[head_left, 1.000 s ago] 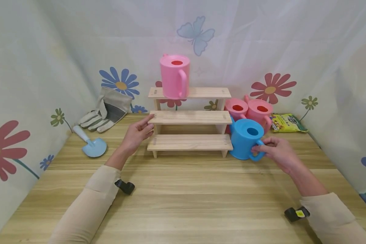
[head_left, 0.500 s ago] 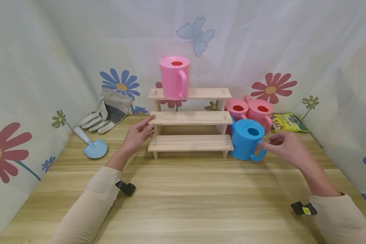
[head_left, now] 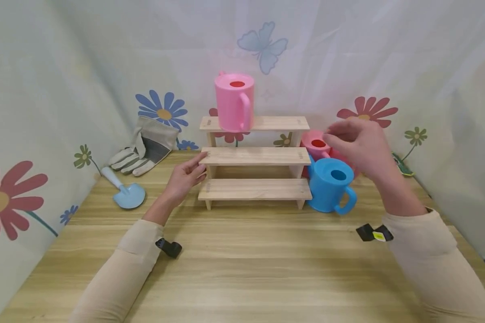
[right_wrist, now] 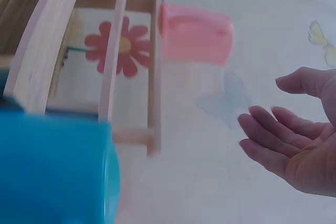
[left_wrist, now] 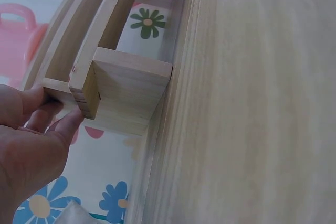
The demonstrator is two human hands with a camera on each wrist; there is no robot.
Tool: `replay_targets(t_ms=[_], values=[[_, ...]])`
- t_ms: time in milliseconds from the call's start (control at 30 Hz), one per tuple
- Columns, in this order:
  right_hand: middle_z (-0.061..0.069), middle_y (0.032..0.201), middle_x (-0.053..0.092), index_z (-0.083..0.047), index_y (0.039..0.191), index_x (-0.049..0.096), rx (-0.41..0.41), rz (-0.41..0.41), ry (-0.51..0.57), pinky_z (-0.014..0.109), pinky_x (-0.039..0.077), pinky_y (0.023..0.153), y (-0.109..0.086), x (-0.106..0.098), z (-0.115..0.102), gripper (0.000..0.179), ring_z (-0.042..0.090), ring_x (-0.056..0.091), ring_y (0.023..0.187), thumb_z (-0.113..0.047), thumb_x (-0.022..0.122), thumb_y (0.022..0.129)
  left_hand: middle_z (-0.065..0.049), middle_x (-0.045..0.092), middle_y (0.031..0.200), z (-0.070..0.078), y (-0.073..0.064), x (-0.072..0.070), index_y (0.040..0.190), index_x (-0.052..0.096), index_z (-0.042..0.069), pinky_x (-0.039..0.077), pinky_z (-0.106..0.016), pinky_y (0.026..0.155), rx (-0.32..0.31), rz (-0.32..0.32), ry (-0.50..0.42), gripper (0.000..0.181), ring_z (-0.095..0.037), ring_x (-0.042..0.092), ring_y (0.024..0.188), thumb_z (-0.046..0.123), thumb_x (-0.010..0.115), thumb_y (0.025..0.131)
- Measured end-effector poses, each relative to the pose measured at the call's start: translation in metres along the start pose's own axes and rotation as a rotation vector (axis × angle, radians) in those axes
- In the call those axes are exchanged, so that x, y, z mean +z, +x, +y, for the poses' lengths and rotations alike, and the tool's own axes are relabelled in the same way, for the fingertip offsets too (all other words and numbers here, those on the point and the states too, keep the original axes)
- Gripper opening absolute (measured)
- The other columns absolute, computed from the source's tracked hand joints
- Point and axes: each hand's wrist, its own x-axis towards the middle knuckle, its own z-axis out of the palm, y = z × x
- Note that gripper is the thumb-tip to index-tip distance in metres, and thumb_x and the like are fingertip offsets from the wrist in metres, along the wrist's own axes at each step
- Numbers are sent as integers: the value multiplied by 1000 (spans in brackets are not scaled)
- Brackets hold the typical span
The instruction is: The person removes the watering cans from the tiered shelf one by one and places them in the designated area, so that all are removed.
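My left hand (head_left: 182, 181) grips the left end of the three-tier wooden shelf (head_left: 254, 190); the left wrist view shows thumb and fingers at the middle board's end. On the top tier, left of centre, stands a pink watering can (head_left: 234, 107). A blue watering can (head_left: 327, 190) stands on the table against the shelf's right side, its handle towards the right. Behind it are two pink watering cans (head_left: 313, 138), one mostly covered by my right hand (head_left: 363, 146). That hand is raised above them, and in the right wrist view its fingers (right_wrist: 265, 129) hold nothing.
A pale blue trowel (head_left: 128, 195) and a grey-and-white work glove (head_left: 149, 146) lie at the left back. At the right back, a yellow packet (head_left: 404, 166) is mostly hidden behind my right hand. A flowered curtain (head_left: 307, 54) surrounds the table (head_left: 246, 260).
My right hand has let go of the blue watering can's handle and moved up over the pink ones. The blue can stays beside the shelf. My left hand keeps its place.
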Motion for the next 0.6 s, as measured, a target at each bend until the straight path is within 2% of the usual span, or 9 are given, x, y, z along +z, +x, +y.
replay_targets(t_ms=[100,333,467,600], values=[[15,116,69,-3,123,69,-44,-20,63,42,59,89,19,22,-15,41,31,67,104,-32,72,94,-10,54,115,0,0,-1,153,44,18,47,-36,105,-4,-1,6,50,-28,48,133,22,54,104],[11,109,72,-2,115,70,-92,-35,269,31,57,86,59,73,-43,34,22,68,99,-26,75,92,-17,52,112,1,0,-3,153,44,17,44,-44,108,-4,-1,-3,49,-30,48,132,20,55,105],[10,106,73,0,114,69,-136,-11,362,28,58,81,77,96,-59,35,21,69,96,-24,78,89,-14,54,111,0,-2,-1,153,43,17,44,-43,108,-12,-3,-14,50,-30,49,132,19,54,105],[8,105,72,0,115,68,-131,26,391,26,58,81,91,115,-75,41,18,69,95,-26,80,87,-11,54,112,0,-1,-1,153,44,18,44,-42,107,-3,-3,-10,49,-28,49,132,20,55,105]])
